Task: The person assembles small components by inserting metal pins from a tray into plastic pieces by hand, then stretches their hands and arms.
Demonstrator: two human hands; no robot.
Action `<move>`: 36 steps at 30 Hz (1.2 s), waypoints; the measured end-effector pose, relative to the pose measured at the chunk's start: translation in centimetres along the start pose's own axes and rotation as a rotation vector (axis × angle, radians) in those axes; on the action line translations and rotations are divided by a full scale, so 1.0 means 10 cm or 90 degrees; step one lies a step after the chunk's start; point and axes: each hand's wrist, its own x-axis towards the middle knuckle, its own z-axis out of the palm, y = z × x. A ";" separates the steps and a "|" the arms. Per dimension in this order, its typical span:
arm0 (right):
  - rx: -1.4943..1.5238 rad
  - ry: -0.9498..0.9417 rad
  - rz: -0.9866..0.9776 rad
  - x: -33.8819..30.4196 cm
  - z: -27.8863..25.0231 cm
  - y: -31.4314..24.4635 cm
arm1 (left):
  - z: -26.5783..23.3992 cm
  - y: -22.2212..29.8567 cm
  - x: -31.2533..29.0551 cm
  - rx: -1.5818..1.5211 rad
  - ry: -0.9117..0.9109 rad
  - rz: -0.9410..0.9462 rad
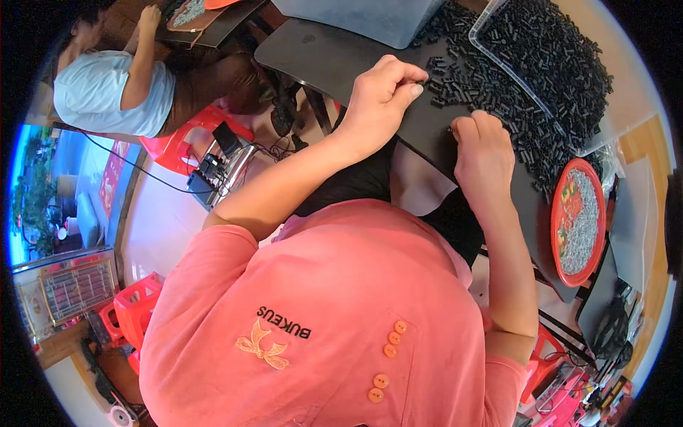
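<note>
My left hand (384, 96) is raised over the dark table (313, 60), its thumb and forefinger pinched together. A tiny dark bit shows at those fingertips, too small to name. Near the table's front edge, my right hand (486, 153) is closed with its fingers curled. Something small and dark peeks out by its fingertips; what it is stays hidden. Just beyond both hands lie many small black cylindrical plastic pieces (455, 89), loose on the tabletop. They run back into a large heap (548, 64) in a clear plastic bin (491, 53).
A red round tray (555, 235) of small clear or silvery pieces sits at the right. Behind the hands stands a translucent tub (363, 18). At the far left another person (114, 92) sits on a red stool (167, 153), near a metal stand with cables (228, 171).
</note>
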 end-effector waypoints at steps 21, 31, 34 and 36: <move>0.124 0.077 0.045 -0.38 -0.18 -0.08 | 0.09 0.34 -0.80 -0.299 -0.300 -0.415; 0.203 0.105 0.032 -0.40 -0.23 -0.09 | 0.13 0.33 -0.85 -0.439 -0.283 -0.566; 0.188 0.113 0.015 -0.43 -0.20 -0.09 | 0.13 0.34 -0.83 -0.493 -0.266 -0.638; 0.159 0.127 0.001 -0.46 -0.19 -0.09 | 0.14 0.28 -0.81 -0.514 -0.272 -0.646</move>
